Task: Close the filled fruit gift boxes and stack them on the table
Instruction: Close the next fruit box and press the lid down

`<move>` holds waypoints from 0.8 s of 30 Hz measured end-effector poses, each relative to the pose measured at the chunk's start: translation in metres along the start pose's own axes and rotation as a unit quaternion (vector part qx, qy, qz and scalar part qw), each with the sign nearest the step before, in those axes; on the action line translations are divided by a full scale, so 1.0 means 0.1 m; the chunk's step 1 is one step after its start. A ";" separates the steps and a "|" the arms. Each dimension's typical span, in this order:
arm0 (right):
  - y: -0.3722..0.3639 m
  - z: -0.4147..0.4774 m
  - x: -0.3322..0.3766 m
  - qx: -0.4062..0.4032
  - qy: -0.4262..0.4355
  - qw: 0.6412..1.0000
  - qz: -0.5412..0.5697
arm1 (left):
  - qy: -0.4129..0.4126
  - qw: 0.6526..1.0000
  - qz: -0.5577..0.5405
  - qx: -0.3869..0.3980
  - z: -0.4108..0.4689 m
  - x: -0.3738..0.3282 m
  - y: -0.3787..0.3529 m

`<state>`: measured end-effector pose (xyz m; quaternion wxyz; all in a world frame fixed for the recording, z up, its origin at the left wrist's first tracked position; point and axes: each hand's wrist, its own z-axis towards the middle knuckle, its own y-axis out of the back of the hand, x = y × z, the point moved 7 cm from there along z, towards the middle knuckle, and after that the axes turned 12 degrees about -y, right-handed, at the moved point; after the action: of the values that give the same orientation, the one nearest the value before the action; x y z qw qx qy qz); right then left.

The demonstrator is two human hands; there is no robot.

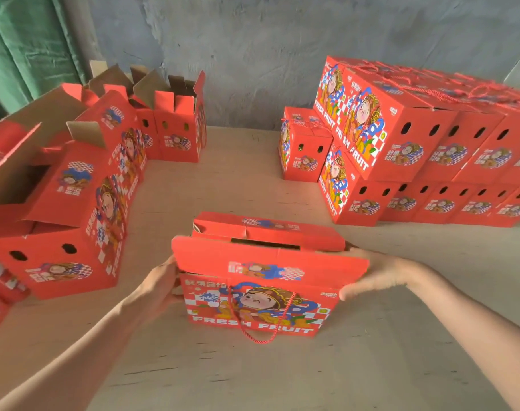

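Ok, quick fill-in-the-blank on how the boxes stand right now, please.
1. The stack of closed boxes stands on the person's ___ side.
2. The open boxes stand on the ___ side.
3. The left hand and right hand hold the centre box, whose rope handle is coloured ___.
Missing words: right, left, red.

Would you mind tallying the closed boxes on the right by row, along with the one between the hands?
Top-row closed boxes: 4
Bottom-row closed boxes: 5
Lone closed box beside them: 1
Half-closed box between left hand and right hand: 1
Total: 11, though the frame edge cuts both rows off.
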<state>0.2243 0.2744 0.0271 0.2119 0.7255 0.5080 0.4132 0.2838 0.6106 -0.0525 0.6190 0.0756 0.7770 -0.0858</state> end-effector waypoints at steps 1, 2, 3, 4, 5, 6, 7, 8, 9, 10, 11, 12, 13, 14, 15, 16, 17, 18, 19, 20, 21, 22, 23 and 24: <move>0.04 -0.01 -0.01 -0.004 -0.018 0.999 0.042 | -0.014 0.999 0.025 0.015 0.01 -0.01 -0.02; 0.07 -0.01 -0.05 -0.017 -0.042 0.996 0.080 | -0.014 0.999 0.046 0.023 -0.01 -0.02 -0.04; 0.11 -0.01 -0.06 -0.032 -0.058 0.990 0.121 | -0.017 0.997 0.063 0.036 -0.03 -0.03 -0.05; 0.13 0.00 -0.08 -0.046 -0.059 0.983 0.166 | -0.014 0.996 0.076 0.033 -0.04 -0.02 -0.03; 0.16 0.00 -0.06 -0.063 -0.053 0.975 0.204 | -0.014 0.996 0.082 0.038 -0.03 -0.01 -0.02; 0.18 0.01 -0.05 -0.081 -0.046 0.969 0.229 | -0.024 0.996 0.078 0.036 -0.04 -0.05 -0.04; 0.20 0.01 -0.02 -0.100 -0.033 0.964 0.243 | -0.045 0.996 0.069 0.023 -0.04 -0.10 -0.04; 0.22 0.00 0.02 -0.116 -0.011 0.961 0.251 | -0.075 0.996 0.056 0.003 -0.02 -0.18 -0.04; 0.23 -0.01 0.07 -0.128 0.009 0.957 0.261 | -0.109 0.993 0.043 -0.019 0.01 -0.26 -0.03; 0.25 0.00 0.08 -0.138 0.019 0.953 0.270 | -0.145 0.988 0.036 -0.031 0.01 -0.37 -0.05; 0.26 0.00 0.10 -0.148 0.023 0.950 0.274 | -0.177 0.983 0.030 -0.040 0.01 -0.48 -0.08; 0.27 0.01 0.10 -0.161 0.019 0.948 0.275 | -0.199 0.978 0.021 -0.050 0.00 -0.58 -0.11; 0.28 0.02 0.10 -0.180 0.013 0.944 0.276 | -0.210 0.976 0.003 -0.064 0.02 -0.64 -0.12; 0.30 0.03 0.08 -0.206 0.010 0.938 0.280 | -0.214 0.973 -0.022 -0.079 0.02 -0.69 -0.12; 0.32 0.03 0.07 -0.239 0.011 0.929 0.283 | -0.216 0.971 -0.043 -0.091 0.01 -0.72 -0.11; 0.34 0.02 0.06 -0.275 0.015 0.920 0.280 | -0.216 0.970 -0.057 -0.097 0.00 -0.74 -0.09; 0.34 0.01 0.06 -0.307 0.020 0.913 0.267 | -0.217 0.969 -0.059 -0.098 0.00 -0.76 -0.08; 0.33 0.00 0.07 -0.333 0.027 0.909 0.249 | -0.220 0.969 -0.053 -0.095 -0.03 -0.79 -0.08; 0.32 -0.01 0.09 -0.354 0.035 0.906 0.230 | -0.230 0.968 -0.033 -0.094 -0.06 -0.82 -0.07; 0.30 -0.02 0.11 -0.368 0.042 0.904 0.212 | -0.244 0.965 0.004 -0.097 -0.09 -0.85 -0.07; 0.29 -0.02 0.12 -0.378 0.049 0.903 0.198 | -0.259 0.959 0.054 -0.105 -0.11 -0.87 -0.08; 0.28 -0.01 0.12 -0.385 0.051 0.902 0.190 | -0.269 0.949 0.111 -0.118 -0.13 -0.89 -0.09; 0.28 -0.01 0.12 -0.390 0.051 0.901 0.184 | -0.277 0.936 0.174 -0.128 -0.15 -0.89 -0.11; 0.27 -0.01 0.11 -0.395 0.052 0.900 0.178 | -0.278 0.921 0.239 -0.128 -0.16 -0.88 -0.15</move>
<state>0.2403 0.2739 0.0521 0.3768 0.6380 0.1763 0.6480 0.2846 0.5987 0.0370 0.8169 0.1524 0.5363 0.1475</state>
